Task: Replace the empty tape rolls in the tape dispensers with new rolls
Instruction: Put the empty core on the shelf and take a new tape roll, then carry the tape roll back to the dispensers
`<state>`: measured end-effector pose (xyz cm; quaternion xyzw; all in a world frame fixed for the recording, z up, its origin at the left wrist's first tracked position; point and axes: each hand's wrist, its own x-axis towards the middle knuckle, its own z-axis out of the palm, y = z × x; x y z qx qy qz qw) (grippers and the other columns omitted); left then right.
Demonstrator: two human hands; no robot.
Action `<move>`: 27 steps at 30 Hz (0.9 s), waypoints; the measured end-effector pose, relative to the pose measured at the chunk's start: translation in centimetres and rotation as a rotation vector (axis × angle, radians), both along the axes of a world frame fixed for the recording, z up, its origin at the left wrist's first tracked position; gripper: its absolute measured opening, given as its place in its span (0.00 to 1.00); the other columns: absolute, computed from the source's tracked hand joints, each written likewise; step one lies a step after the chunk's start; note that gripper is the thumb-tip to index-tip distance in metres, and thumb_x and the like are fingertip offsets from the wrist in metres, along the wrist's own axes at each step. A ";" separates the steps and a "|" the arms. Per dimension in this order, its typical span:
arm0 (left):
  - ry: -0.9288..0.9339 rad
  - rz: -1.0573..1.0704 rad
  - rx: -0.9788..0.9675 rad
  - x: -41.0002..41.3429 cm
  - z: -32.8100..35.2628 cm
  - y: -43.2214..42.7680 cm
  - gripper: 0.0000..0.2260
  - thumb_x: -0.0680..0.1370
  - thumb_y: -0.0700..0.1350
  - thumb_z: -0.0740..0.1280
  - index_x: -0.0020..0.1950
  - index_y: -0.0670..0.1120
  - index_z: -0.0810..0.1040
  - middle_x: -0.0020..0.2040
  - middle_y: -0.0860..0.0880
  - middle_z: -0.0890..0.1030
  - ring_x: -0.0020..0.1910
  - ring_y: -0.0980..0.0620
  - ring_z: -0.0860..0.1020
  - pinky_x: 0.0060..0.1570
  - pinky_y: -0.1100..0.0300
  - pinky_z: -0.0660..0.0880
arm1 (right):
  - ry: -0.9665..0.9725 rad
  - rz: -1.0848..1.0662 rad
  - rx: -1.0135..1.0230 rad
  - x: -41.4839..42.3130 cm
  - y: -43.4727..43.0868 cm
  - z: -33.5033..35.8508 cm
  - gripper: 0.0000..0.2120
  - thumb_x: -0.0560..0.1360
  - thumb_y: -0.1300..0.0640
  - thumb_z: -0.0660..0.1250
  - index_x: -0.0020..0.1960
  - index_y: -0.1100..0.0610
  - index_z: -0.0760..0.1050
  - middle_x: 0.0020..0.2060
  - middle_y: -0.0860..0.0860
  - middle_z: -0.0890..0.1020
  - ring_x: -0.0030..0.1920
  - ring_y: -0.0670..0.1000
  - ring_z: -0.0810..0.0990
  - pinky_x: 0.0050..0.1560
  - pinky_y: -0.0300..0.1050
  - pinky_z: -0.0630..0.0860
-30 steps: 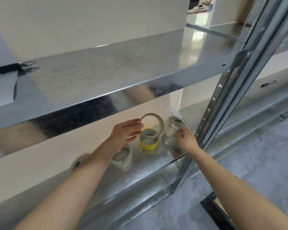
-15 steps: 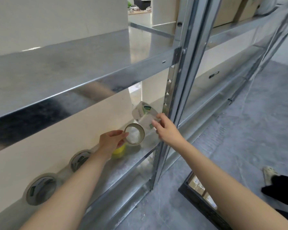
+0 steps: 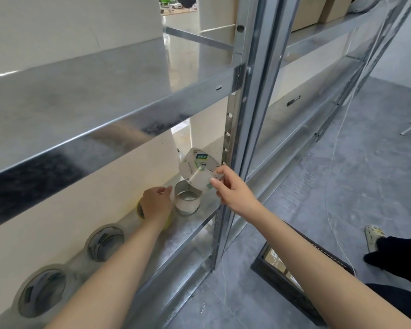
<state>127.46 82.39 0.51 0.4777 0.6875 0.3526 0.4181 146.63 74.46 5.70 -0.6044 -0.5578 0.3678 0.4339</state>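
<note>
I am standing at a galvanised steel shelf over grey concrete floor. My right hand is pinching a wrapped clear tape roll aloft; my left hand is closing its fingers on an empty cardboard core resting on the shelf.

Landmark: steel post at front of the rack. Left of post, lower shelf is low on headroom, w/ upper shelf overhanging it. Just left of post: right hand gripping a wrapped tape roll above the shelf, blocks the way in there. Below it an empty tape ring stands on the shelf, left hand touching it, yellow roll behind that hand. Further left, two clear rolls along the wall; front strip of shelf free. Right of post, floor open except black crate near its foot.
</note>
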 end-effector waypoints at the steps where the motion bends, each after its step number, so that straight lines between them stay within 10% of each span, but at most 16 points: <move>1: -0.042 0.022 0.000 0.0 -0.1 0.2 0.12 0.72 0.54 0.68 0.33 0.47 0.81 0.35 0.44 0.84 0.37 0.43 0.83 0.46 0.46 0.80 | -0.002 0.002 0.001 0.1 -0.1 0.0 0.03 0.79 0.50 0.63 0.50 0.49 0.71 0.32 0.49 0.70 0.34 0.49 0.70 0.37 0.46 0.69; 10: -0.679 -0.160 -0.205 -0.8 4.7 -1.0 0.22 0.70 0.57 0.72 0.53 0.42 0.79 0.48 0.41 0.83 0.46 0.40 0.82 0.47 0.47 0.80 | -0.050 0.076 -0.010 -1.0 -0.9 -0.5 0.04 0.77 0.56 0.66 0.49 0.50 0.71 0.32 0.47 0.71 0.33 0.45 0.69 0.38 0.41 0.69; 27: -0.700 -0.546 -0.214 -6.1 6.4 -5.0 0.24 0.67 0.38 0.74 0.63 0.43 0.77 0.51 0.42 0.82 0.49 0.46 0.81 0.50 0.52 0.79 | 0.199 0.011 -0.204 -4.4 -4.1 2.9 0.30 0.74 0.48 0.71 0.72 0.44 0.62 0.54 0.49 0.77 0.56 0.49 0.78 0.58 0.51 0.78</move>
